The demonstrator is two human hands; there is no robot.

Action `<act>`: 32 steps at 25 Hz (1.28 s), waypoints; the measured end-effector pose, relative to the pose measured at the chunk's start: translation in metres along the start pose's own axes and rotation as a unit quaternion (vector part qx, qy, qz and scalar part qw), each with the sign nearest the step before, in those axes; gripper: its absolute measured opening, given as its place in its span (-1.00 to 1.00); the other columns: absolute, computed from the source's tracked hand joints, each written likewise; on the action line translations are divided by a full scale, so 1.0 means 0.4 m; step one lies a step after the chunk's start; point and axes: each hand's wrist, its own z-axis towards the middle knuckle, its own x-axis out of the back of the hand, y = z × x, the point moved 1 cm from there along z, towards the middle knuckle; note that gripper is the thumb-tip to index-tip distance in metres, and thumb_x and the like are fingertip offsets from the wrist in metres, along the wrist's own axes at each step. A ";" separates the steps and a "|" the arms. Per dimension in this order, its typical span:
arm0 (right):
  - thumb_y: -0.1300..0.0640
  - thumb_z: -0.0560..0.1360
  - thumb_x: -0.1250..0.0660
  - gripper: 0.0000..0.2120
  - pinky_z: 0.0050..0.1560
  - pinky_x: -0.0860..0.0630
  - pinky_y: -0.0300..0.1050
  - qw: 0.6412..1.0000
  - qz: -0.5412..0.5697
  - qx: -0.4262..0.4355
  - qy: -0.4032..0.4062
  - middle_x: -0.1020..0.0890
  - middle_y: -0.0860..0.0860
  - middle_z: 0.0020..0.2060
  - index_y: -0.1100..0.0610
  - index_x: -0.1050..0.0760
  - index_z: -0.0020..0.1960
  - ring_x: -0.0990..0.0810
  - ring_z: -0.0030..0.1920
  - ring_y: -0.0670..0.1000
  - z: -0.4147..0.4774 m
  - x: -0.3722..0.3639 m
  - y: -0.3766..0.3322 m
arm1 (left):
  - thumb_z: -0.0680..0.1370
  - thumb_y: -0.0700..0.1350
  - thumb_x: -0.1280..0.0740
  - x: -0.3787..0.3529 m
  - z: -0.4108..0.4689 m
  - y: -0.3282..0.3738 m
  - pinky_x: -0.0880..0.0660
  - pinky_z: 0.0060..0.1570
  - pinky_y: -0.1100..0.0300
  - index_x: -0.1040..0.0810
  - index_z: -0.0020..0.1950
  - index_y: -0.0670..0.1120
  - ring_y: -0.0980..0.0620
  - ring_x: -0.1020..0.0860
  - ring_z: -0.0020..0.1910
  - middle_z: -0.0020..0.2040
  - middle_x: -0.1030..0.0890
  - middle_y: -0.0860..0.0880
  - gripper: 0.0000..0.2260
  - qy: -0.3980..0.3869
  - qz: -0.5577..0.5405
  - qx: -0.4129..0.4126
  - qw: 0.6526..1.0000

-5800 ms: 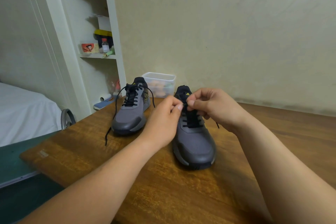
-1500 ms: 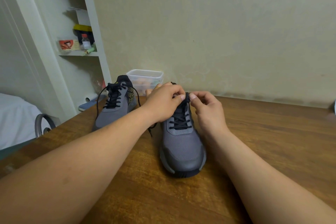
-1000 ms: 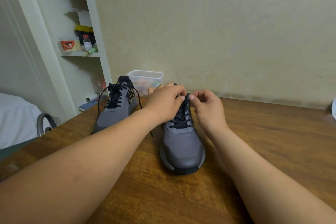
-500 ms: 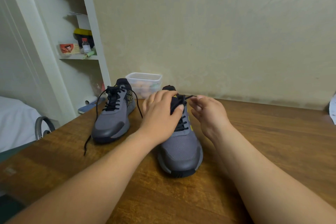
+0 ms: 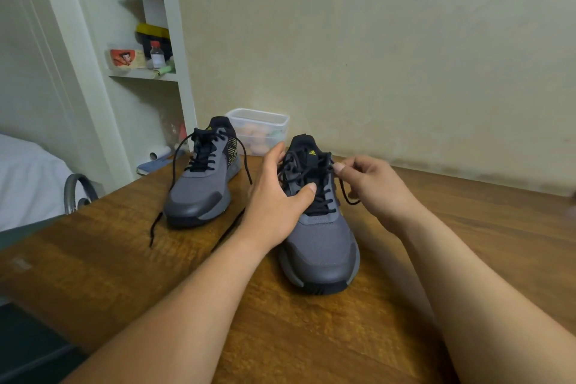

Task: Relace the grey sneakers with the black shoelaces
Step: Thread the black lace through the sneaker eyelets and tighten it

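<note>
Pinching shoelace (image 5: 342,188), right hand (image 5: 374,190); left hand (image 5: 274,212) grips sneaker (image 5: 321,243).

I am working bare-armed, with my left hand (image 5: 274,207) and right hand (image 5: 377,190) and both forearms (image 5: 199,299) showing uncovered all the way to the lower edge of view, and my nails (image 5: 312,187) showing short, rounded and plain.

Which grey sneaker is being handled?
The nearer sneaker: the left hand grips it and the right hand pinches its lace. The far sneaker sits untouched.
</note>
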 end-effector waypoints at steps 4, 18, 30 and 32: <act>0.17 0.61 -0.28 -0.92 -0.22 -0.30 -0.06 0.962 0.222 -0.076 0.143 -0.39 -0.04 -0.40 0.16 -0.47 -0.05 -0.32 -0.29 0.03 0.023 0.024 0.010 | 0.59 -0.05 -0.51 0.002 0.000 -0.005 -0.19 0.18 0.59 -0.13 0.68 0.11 0.34 -0.25 0.46 0.48 -0.29 0.27 -0.22 -0.011 -0.019 0.010 1.000; 0.08 0.64 -0.30 -0.77 0.17 -0.61 0.13 0.993 0.099 -0.063 0.006 -0.68 0.08 -0.12 0.06 -0.53 -0.18 -0.66 0.01 0.12 -0.007 -0.024 0.030 | 0.66 0.07 -0.28 0.050 0.021 0.016 -0.48 0.30 -0.17 -0.52 0.01 -0.04 -0.10 -0.58 0.27 0.27 -0.62 0.02 -0.81 0.038 0.251 -0.157 0.954; 0.07 0.57 -0.33 -0.80 0.20 -0.58 0.34 0.998 0.061 -0.029 0.006 -0.66 0.25 -0.08 0.14 -0.52 -0.18 -0.61 -0.07 0.15 -0.011 -0.029 0.026 | 0.62 0.01 -0.38 0.077 0.054 0.090 -0.56 -0.16 -0.02 -0.57 -0.01 -0.03 -0.07 -0.57 -0.04 -0.07 -0.56 0.04 -0.88 0.019 0.430 -0.262 0.864; 0.06 0.56 -0.33 -0.78 0.20 -0.59 0.35 0.998 0.064 -0.022 0.002 -0.64 0.26 -0.10 0.18 -0.52 -0.18 -0.61 -0.07 0.17 -0.010 -0.025 0.029 | 0.64 0.01 -0.33 0.078 0.063 0.101 -0.56 -0.17 -0.02 -0.55 -0.04 -0.01 -0.01 -0.55 -0.08 -0.11 -0.55 0.09 -0.87 0.007 0.405 -0.231 0.885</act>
